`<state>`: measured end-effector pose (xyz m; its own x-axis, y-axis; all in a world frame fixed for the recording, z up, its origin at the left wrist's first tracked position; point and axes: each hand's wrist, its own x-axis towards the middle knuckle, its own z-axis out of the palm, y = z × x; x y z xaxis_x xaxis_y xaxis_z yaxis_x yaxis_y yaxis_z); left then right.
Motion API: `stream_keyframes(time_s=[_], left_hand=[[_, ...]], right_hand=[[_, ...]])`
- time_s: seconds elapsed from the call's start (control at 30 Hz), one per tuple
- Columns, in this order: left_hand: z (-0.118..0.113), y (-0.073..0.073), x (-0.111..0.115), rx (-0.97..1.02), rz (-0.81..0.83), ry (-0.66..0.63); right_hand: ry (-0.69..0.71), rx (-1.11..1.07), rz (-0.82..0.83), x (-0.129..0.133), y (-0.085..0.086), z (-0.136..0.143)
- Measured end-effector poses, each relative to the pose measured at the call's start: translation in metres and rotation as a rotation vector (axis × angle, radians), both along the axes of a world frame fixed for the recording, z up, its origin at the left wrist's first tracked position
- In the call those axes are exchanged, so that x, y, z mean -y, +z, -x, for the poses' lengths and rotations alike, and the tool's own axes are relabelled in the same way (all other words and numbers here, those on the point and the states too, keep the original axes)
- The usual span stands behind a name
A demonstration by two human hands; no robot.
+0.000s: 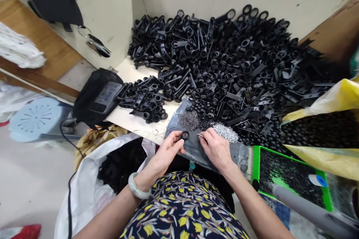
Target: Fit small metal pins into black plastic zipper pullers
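Note:
Between the thumb and fingers of my left hand [170,146] is a small black plastic ring [184,135] with a notched edge. My right hand [215,147] pinches a thin metal pin [200,135], whose tip points left toward the ring, a short gap apart. Both hands are over the grey mat [193,145] at the table's front edge. Just beyond them lie a heap of small dark metal parts [189,120] and a heap of silvery pins [225,132], the latter right behind my right hand.
A big pile of black plastic parts [213,52] fills the table's back. Left of it are a smaller pile [148,99] and a black pouch [98,97]. At right stand a green tray [255,164] of small black pieces and a yellow bag [325,101]. A white sack [84,179] hangs below left.

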<state>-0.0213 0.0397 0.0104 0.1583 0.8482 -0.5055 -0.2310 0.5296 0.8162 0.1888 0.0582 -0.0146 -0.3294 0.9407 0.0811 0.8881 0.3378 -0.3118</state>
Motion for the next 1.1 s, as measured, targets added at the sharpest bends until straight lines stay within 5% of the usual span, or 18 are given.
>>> stream_keyframes(time_s=[0.23,0.87,1.0,1.1], left_hand=[[0.004,-0.002,0.003,0.009,-0.043,-0.004],[-0.001,-0.008,-0.007,-0.144,-0.043,0.068],[-0.005,-0.007,-0.008,-0.098,0.023,0.003],[-0.008,-0.006,-0.005,-0.092,0.058,-0.024]], right_hand=[[0.023,-0.257,0.055,0.003,0.002,0.003],[0.025,-0.329,0.024,0.008,-0.011,0.005],[0.057,-0.238,0.032,0.007,-0.007,0.006],[0.017,-0.386,0.085,0.003,0.002,0.011]])
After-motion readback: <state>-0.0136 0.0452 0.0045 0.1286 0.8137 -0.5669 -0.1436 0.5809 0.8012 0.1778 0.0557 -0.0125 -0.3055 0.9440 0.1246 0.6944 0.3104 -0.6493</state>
